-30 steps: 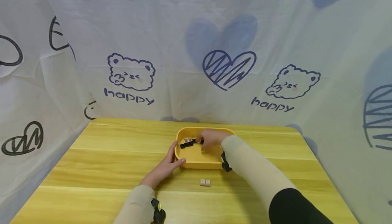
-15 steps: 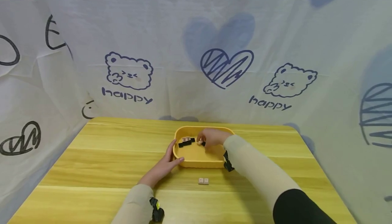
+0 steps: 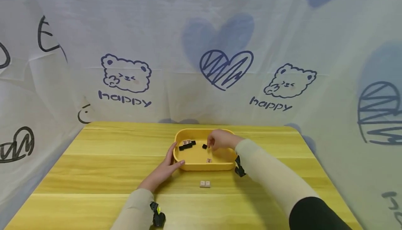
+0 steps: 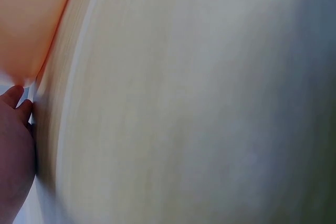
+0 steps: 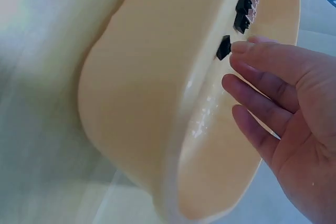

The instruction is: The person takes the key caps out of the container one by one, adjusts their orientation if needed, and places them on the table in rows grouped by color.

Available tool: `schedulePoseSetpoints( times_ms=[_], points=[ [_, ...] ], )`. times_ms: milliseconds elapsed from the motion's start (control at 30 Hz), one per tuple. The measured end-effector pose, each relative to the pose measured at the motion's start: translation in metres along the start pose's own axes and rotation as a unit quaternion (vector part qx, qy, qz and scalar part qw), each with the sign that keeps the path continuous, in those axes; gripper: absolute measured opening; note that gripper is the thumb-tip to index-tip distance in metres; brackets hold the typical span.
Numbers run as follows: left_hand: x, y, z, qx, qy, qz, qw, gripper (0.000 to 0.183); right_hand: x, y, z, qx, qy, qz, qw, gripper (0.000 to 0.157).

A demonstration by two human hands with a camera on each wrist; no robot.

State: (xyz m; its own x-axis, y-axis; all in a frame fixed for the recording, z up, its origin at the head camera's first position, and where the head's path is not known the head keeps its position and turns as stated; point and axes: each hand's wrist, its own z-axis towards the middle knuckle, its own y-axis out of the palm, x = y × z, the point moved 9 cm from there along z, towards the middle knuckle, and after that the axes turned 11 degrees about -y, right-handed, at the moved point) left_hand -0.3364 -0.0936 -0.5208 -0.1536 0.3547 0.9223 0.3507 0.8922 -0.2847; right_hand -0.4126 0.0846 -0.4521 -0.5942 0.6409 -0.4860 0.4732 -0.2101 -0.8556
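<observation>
A shallow yellow tray [image 3: 205, 167] sits on the wooden table. My left hand [image 3: 161, 174] rests at its left end, fingers along the side wall and thumb at the front rim. Inside, my right hand [image 3: 221, 140] hovers low with loosely bent fingers; a single black keycap-like block [image 3: 204, 146] lies right at its fingertips, seen close by the thumb in the right wrist view. A row of several black blocks [image 3: 187, 146] lies at the tray's left, with light patterned pieces [image 3: 186, 141] behind it. Another light piece [image 3: 209, 160] lies by the front wall.
Two beige keycaps [image 3: 205, 184] lie side by side on the table [image 3: 103, 174] in front of the tray. A printed white cloth [image 3: 176, 48] hangs behind the table and along both sides.
The right hand has drawn slightly right from the black block, which now lies apart from the row. A light piece that was at the fingers now shows by the front wall.
</observation>
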Motion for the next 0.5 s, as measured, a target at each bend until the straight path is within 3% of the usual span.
schedulePoseSetpoints(
  times_ms=[500],
  points=[
    [0.005,0.000,-0.005,0.001,0.002,-0.002,1.0000,0.085,-0.012,0.033,-0.003,-0.066,-0.011,0.025,0.997,0.014]
  ],
)
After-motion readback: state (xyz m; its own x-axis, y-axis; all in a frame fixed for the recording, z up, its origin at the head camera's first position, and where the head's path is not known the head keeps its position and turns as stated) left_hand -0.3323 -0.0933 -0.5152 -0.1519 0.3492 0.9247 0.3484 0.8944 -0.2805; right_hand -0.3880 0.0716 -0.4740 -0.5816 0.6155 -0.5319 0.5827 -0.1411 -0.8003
